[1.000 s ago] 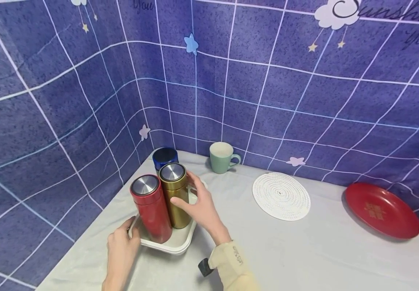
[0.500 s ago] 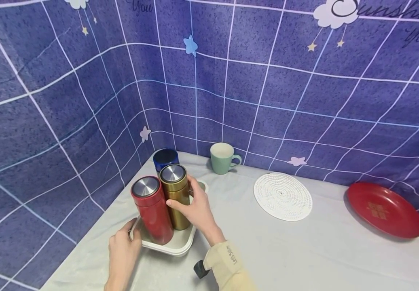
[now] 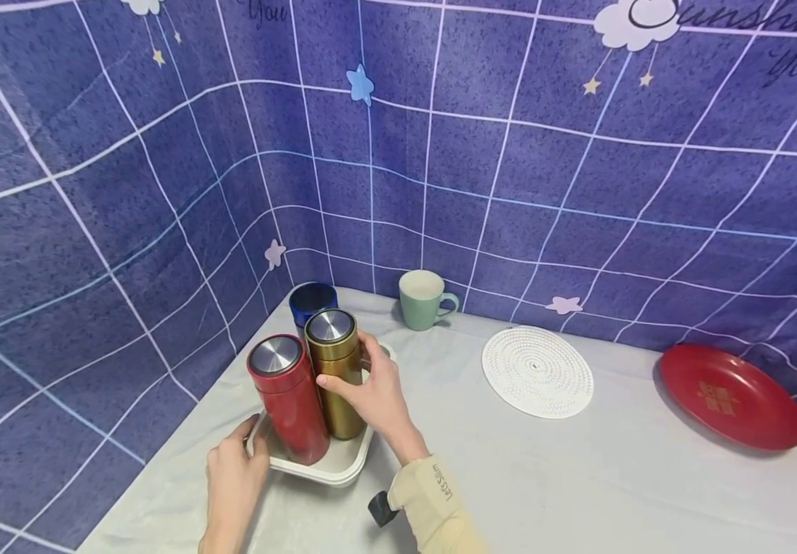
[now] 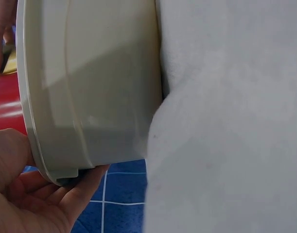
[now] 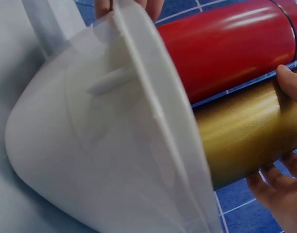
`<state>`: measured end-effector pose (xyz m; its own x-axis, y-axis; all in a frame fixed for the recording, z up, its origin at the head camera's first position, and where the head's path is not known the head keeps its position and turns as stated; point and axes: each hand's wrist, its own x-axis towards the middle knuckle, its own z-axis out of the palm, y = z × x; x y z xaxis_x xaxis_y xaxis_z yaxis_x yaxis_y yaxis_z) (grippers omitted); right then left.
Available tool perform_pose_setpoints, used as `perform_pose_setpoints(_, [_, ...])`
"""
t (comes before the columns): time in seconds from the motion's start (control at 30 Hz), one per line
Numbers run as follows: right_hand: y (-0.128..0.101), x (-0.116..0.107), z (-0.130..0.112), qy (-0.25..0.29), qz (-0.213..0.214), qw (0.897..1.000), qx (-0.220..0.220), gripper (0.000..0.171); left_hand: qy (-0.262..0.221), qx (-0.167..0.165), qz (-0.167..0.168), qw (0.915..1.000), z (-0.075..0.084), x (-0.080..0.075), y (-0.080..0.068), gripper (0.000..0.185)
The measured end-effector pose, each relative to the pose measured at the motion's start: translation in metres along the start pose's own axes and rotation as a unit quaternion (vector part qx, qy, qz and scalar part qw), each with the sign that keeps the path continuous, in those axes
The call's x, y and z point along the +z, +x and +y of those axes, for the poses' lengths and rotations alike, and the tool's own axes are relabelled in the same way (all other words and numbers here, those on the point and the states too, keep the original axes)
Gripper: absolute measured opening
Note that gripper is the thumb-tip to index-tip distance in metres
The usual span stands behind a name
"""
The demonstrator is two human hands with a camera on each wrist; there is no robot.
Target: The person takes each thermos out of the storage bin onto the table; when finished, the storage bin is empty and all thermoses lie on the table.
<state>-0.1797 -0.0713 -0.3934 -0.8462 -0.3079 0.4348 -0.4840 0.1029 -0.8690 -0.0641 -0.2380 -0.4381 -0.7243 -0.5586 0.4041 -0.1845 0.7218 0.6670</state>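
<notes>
A red flask (image 3: 293, 412) and a gold flask (image 3: 338, 381), both with shiny steel lid tops, stand side by side in a white plastic tub (image 3: 332, 475). My right hand (image 3: 381, 392) grips the gold flask, thumb on the near side and fingers behind it; the right wrist view shows this hold on the gold body (image 5: 255, 126). With my left hand (image 3: 234, 469) I hold the tub by its left rim. In the left wrist view the fingers (image 4: 85, 191) curl beneath the rim and the thumb lies over it, beside the red flask.
Behind the gold flask stands a blue container (image 3: 311, 298), partly hidden. A green mug (image 3: 421, 300) is near the back wall. Further right lie a white round woven mat (image 3: 537, 372) and a red oval plate (image 3: 731, 396). Blue checked cloth (image 3: 128, 231) covers the walls close to the tub.
My right hand has shifted slightly left and its thumb has come in against the front of the gold flask. The left hand keeps its hold on the tub.
</notes>
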Motion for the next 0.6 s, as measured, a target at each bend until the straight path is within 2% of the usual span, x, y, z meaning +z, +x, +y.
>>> perform_pose_setpoints(0.37, [0.003, -0.010, -0.017, -0.005, 0.031, 0.999, -0.022, 0.067, 0.001, -0.008, -0.006, 1.0000, 0.000, 0.001, 0.001, 0.032])
perform_pose_setpoints(0.6, [0.005, -0.016, -0.031, 0.000, 0.033, 0.999, -0.037, 0.068, -0.001, -0.007, -0.003, 1.0000, 0.000, 0.001, 0.000, 0.031])
